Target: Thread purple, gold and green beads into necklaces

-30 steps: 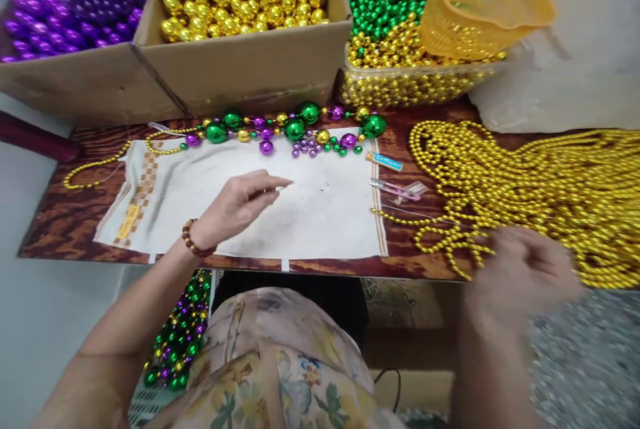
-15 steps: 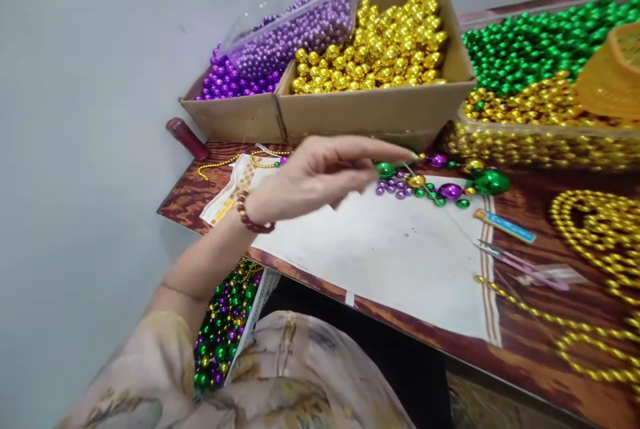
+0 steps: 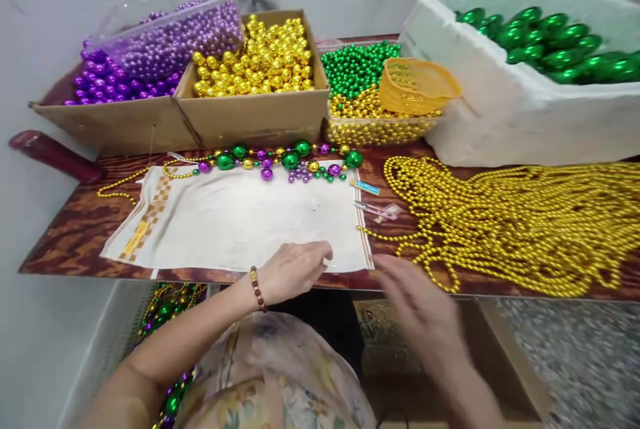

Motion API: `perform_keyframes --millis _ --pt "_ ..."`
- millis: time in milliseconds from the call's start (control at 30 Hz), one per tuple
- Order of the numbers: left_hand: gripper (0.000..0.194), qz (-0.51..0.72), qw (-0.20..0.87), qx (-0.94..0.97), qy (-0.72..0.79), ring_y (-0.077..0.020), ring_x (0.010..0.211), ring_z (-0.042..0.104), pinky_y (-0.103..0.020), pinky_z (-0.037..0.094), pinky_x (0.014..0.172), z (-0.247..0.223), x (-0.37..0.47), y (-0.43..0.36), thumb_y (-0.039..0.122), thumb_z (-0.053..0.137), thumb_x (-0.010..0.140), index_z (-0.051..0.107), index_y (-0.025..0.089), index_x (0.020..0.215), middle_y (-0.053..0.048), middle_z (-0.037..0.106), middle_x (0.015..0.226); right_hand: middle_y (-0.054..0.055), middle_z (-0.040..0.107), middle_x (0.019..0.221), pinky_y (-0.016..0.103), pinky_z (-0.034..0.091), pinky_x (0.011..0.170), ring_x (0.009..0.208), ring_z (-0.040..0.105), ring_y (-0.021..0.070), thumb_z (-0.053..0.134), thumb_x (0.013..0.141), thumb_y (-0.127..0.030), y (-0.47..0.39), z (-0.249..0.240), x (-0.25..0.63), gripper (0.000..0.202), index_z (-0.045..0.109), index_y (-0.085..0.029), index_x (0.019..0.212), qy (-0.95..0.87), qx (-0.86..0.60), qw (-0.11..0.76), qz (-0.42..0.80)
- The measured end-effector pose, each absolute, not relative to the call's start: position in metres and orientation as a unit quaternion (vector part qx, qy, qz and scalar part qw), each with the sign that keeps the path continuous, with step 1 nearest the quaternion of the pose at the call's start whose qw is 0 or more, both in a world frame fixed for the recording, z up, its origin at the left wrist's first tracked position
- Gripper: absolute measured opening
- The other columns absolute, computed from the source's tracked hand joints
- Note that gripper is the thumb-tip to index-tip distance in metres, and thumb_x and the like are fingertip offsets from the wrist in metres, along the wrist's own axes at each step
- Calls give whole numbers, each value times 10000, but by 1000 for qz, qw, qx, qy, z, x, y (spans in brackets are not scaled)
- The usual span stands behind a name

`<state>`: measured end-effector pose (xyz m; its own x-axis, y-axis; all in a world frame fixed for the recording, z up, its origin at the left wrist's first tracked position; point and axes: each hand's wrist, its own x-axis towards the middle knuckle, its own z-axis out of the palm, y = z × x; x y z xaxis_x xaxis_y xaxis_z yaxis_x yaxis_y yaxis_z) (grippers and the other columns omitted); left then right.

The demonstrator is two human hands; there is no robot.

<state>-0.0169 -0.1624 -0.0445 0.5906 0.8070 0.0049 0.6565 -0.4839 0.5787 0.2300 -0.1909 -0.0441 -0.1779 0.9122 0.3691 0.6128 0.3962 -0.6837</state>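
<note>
My left hand, with a beaded bracelet at the wrist, hovers over the front edge of a white cloth. Its fingers are curled and pressed together, and whatever they pinch is too small to make out. Just off the cloth's right front corner, my right hand is smeared by motion, so its grip does not show. Along the cloth's back edge lies a strand of green, purple and gold beads. Pink-handled thread snips and a small blue-labelled packet rest at the cloth's right edge.
Gold bead chains spread over the table's right side. Behind stand a cardboard box of purple and gold beads, a clear bin with an orange basket, and a white foam box of green ornaments. A dark red cylinder lies left.
My left hand has moved from the bead strand down to the cloth's front edge. My right hand has come into view. The camera has turned right, showing the foam box and more gold chains.
</note>
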Motion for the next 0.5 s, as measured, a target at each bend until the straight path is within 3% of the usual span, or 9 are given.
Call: perform_keyframes --millis 100,200,267,333,400,500 --pt "47 174 278 823 463 -180 806 669 -287 496 720 -52 -29 -170 169 488 959 506 202 987 -32 678 890 88 735 1111 324 574 773 929 723 218 472 997 -233 -172 -64 169 282 713 -259 1142 -828 -419 303 216" --pt "51 182 272 811 485 -167 761 650 -282 492 698 -53 -54 -177 200 462 989 505 203 962 -18 653 842 73 731 921 268 529 667 812 708 197 461 977 -116 -160 -71 132 290 717 -219 1064 -881 -387 193 190" --pt "107 186 257 815 485 -172 806 654 -293 506 722 -54 -76 -178 266 478 1000 538 193 1051 -42 665 920 59 708 811 256 487 596 713 685 192 487 943 -80 -157 -70 127 264 719 -205 960 -894 -381 151 180" --pt "293 221 220 806 503 -206 1005 649 -337 520 851 -55 -105 -176 356 527 984 538 182 1220 -108 659 1128 60 705 799 253 466 563 671 675 187 492 922 -82 -154 -68 131 247 705 -201 891 -881 -390 178 202" --pt "422 260 186 776 544 -241 1229 563 -404 466 1014 -57 -141 -170 404 504 990 507 181 1348 -158 596 1322 55 711 814 256 480 574 664 673 177 492 935 -144 -149 -65 136 216 691 -206 882 -829 -411 269 267" --pt "370 212 200 743 602 -241 1284 527 -488 351 1115 -63 -200 -161 360 362 1032 612 209 1260 -113 671 1239 12 668 668 277 493 569 574 624 168 567 943 -309 -139 -56 137 160 695 -226 895 -687 -468 410 375"
